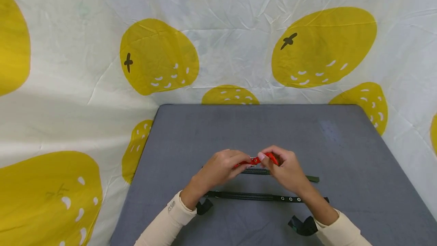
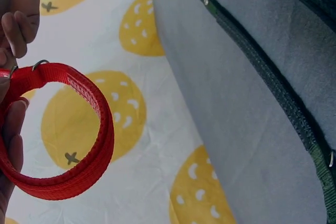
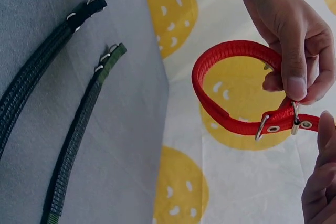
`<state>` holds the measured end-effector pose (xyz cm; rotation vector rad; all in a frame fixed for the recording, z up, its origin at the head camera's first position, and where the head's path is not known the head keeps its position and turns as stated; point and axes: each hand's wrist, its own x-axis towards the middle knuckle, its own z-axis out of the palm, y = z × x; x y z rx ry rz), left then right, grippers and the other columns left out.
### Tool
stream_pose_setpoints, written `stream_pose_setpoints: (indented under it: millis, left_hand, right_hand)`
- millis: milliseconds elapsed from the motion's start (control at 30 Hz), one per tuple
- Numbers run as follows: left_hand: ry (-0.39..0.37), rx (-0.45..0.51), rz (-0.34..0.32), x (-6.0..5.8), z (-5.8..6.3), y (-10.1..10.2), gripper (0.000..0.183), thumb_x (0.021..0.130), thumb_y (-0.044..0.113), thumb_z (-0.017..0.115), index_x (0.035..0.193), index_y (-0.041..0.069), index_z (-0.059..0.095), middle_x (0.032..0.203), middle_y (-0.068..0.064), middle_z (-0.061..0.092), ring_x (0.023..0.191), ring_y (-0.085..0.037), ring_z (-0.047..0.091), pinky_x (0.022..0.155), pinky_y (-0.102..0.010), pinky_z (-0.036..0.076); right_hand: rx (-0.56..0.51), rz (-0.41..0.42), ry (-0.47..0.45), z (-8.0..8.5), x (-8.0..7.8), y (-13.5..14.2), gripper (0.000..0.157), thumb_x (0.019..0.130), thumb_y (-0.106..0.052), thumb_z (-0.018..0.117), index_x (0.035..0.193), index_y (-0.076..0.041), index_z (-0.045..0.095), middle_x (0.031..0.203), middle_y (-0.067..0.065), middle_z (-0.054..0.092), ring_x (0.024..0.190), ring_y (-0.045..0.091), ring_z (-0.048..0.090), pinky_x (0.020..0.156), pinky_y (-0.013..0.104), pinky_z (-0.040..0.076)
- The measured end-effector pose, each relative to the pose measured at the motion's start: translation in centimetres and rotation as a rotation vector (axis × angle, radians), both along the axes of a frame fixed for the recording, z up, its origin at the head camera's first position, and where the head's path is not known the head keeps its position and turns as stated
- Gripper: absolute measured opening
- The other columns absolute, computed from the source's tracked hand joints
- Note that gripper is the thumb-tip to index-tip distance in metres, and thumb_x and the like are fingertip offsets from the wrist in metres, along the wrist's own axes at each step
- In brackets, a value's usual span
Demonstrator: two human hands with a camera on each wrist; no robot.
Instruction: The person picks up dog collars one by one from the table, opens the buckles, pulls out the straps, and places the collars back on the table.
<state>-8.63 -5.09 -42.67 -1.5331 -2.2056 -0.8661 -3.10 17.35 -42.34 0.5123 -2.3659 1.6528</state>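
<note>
Both hands are on a red pet collar (image 1: 254,161), raised over the table and bent into a round loop. In the right wrist view, its strap passes through a metal buckle (image 3: 295,118), beside a D-ring (image 3: 262,127) and metal-rimmed holes. My left hand (image 1: 218,166) pinches the collar by the buckle. The strap's end lies between the thumb and fingers of my right hand (image 1: 288,170). In the left wrist view, the loop's padded red band (image 2: 97,156) shows plainly, while fingers hide part of the buckle area.
Below the hands, a dark collar with green ends (image 1: 312,178) and a black collar (image 1: 252,196) lie flat, roughly parallel, on the grey-covered table (image 1: 239,132). A white curtain with yellow fruit prints (image 1: 232,56) hangs behind and beside it. Black straps (image 1: 304,226) hang at the wrists.
</note>
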Motion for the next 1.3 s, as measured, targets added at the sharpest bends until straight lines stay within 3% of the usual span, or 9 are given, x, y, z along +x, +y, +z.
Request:
stream_pose_setpoints:
  millis: [133, 367, 567, 667, 867, 967, 1067, 1200, 1300]
  left_hand:
    - [-0.010, 0.001, -0.009, 0.1, 0.2, 0.1, 0.017, 0.085, 0.010, 0.081, 0.100, 0.010, 0.074, 0.096, 0.002, 0.075, 0.083, -0.006, 0.069, 0.081, -0.017, 0.054]
    - [-0.020, -0.018, -0.011, 0.3, 0.3, 0.2, 0.014, 0.087, 0.011, 0.079, 0.101, 0.011, 0.074, 0.097, 0.002, 0.075, 0.083, -0.006, 0.068, 0.081, -0.017, 0.053]
    - [-0.010, -0.020, -0.020, 0.3, 0.4, 0.3, 0.013, 0.089, 0.013, 0.078, 0.101, 0.011, 0.074, 0.097, 0.002, 0.075, 0.085, -0.006, 0.068, 0.082, -0.014, 0.053]
    - [-0.041, 0.011, -0.017, 0.4, 0.5, 0.3, 0.016, 0.087, 0.013, 0.079, 0.101, 0.008, 0.073, 0.095, 0.000, 0.074, 0.081, -0.007, 0.067, 0.079, -0.012, 0.052]
    - [-0.254, 0.103, -0.005, 0.7, 1.1, 0.1, 0.027, 0.086, 0.009, 0.080, 0.110, 0.005, 0.070, 0.097, -0.004, 0.072, 0.080, -0.008, 0.066, 0.077, -0.011, 0.052]
    - [-0.371, 0.149, -0.008, 0.9, 1.4, 0.1, 0.028, 0.087, 0.007, 0.078, 0.113, 0.006, 0.068, 0.103, -0.005, 0.070, 0.085, -0.008, 0.066, 0.079, -0.014, 0.054]
    - [-0.468, 0.192, -0.030, 1.0, 1.6, 0.2, 0.026, 0.089, 0.004, 0.075, 0.114, 0.008, 0.066, 0.105, -0.004, 0.070, 0.088, -0.007, 0.067, 0.079, -0.017, 0.056]
    - [-0.480, 0.208, -0.044, 0.9, 1.9, 0.2, 0.020, 0.092, 0.007, 0.072, 0.111, 0.010, 0.065, 0.103, -0.001, 0.070, 0.082, -0.004, 0.062, 0.073, -0.018, 0.054]
    - [-0.480, 0.213, -0.043, 1.0, 2.0, 0.1, 0.021, 0.092, 0.011, 0.072, 0.111, 0.010, 0.062, 0.101, -0.001, 0.069, 0.077, -0.005, 0.057, 0.069, -0.019, 0.052]
  right_hand:
    - [0.023, 0.026, 0.050, -0.3, -0.1, 0.2, 0.015, 0.090, 0.008, 0.067, 0.097, -0.005, 0.070, 0.072, 0.000, 0.067, 0.055, 0.007, 0.059, 0.047, 0.022, 0.044]
    - [0.091, 0.025, 0.112, 0.3, 0.0, 0.1, 0.004, 0.090, -0.001, 0.072, 0.094, -0.002, 0.070, 0.067, -0.006, 0.062, 0.045, -0.003, 0.038, 0.041, 0.018, 0.032]
    - [0.163, 0.016, 0.162, 0.2, -0.1, 0.3, 0.023, 0.082, 0.005, 0.077, 0.098, -0.011, 0.071, 0.057, -0.009, 0.049, 0.047, -0.005, 0.032, 0.042, 0.015, 0.030]
    - [0.136, 0.044, 0.123, 0.3, 0.1, 0.7, 0.033, 0.080, 0.005, 0.079, 0.105, -0.014, 0.069, 0.068, -0.006, 0.056, 0.045, -0.002, 0.034, 0.041, 0.017, 0.032]
    - [0.096, 0.124, -0.019, 0.3, 0.4, 1.8, 0.035, 0.088, -0.001, 0.075, 0.118, -0.016, 0.065, 0.090, -0.003, 0.058, 0.044, 0.003, 0.037, 0.040, 0.022, 0.035]
    - [0.076, 0.214, -0.124, 0.2, 0.6, 2.4, 0.035, 0.095, 0.000, 0.065, 0.128, -0.010, 0.062, 0.099, 0.001, 0.058, 0.045, 0.004, 0.040, 0.042, 0.023, 0.038]
    - [0.023, 0.319, -0.254, 0.2, 0.7, 2.7, 0.034, 0.100, -0.001, 0.055, 0.134, 0.000, 0.056, 0.092, 0.008, 0.064, 0.051, 0.009, 0.054, 0.048, 0.028, 0.046]
    - [-0.123, 0.430, -0.327, 0.5, 0.7, 2.8, 0.026, 0.104, 0.000, 0.045, 0.127, 0.008, 0.055, 0.077, 0.013, 0.068, 0.068, 0.019, 0.068, 0.059, 0.034, 0.055]
    - [-0.244, 0.485, -0.333, 0.8, 0.8, 2.6, 0.020, 0.105, 0.002, 0.042, 0.118, 0.009, 0.056, 0.091, 0.012, 0.070, 0.074, 0.020, 0.069, 0.062, 0.035, 0.057]
